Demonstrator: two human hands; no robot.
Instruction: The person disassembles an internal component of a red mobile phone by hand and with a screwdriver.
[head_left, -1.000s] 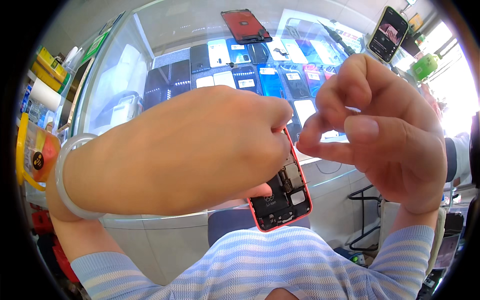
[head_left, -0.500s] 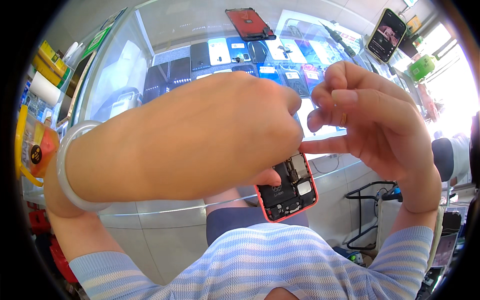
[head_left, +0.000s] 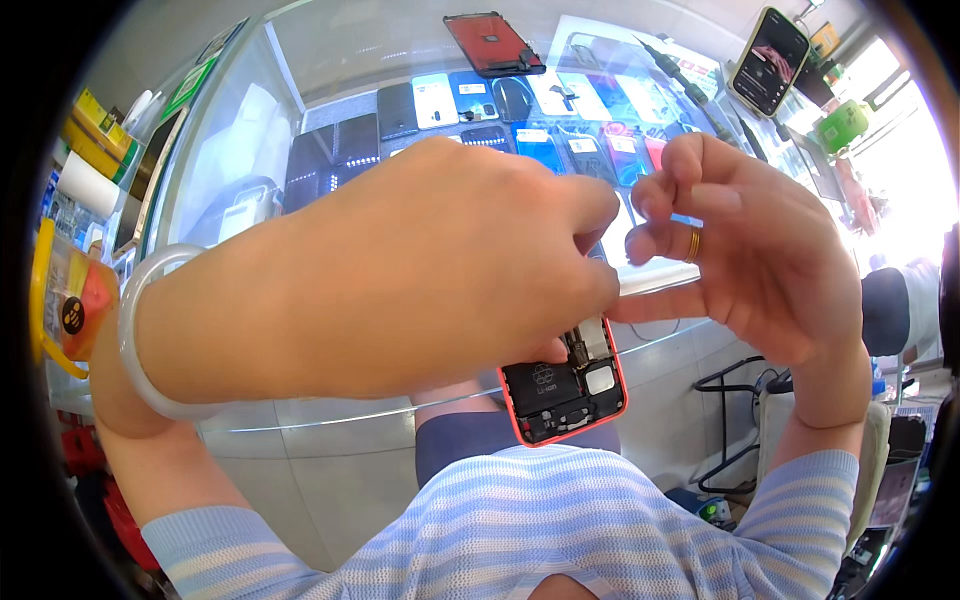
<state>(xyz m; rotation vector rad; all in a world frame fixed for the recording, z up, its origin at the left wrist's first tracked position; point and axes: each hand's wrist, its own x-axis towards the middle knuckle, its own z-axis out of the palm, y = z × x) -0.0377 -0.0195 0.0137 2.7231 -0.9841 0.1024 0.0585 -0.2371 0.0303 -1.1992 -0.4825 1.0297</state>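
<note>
Your left hand (head_left: 400, 270) grips the opened red phone (head_left: 565, 385); battery remains fitted. Your right hand (head_left: 740, 250), beside it, pinches something unseen. Disassembly looks early.

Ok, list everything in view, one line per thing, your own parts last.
opened phone: one, red-pink shell, insides showing, under the left hand
glass display counter: one, clear, ahead
phones and cases inside the counter: many, mixed colours
red screen panel: one, far edge of the counter
propped phone: one, dark screen, upper right
paper roll: one, white, far left
bangle: one, pale, left wrist
ring: one, gold, right hand
left hand: on the opened phone
right hand: fingers pinched beside the left
</note>
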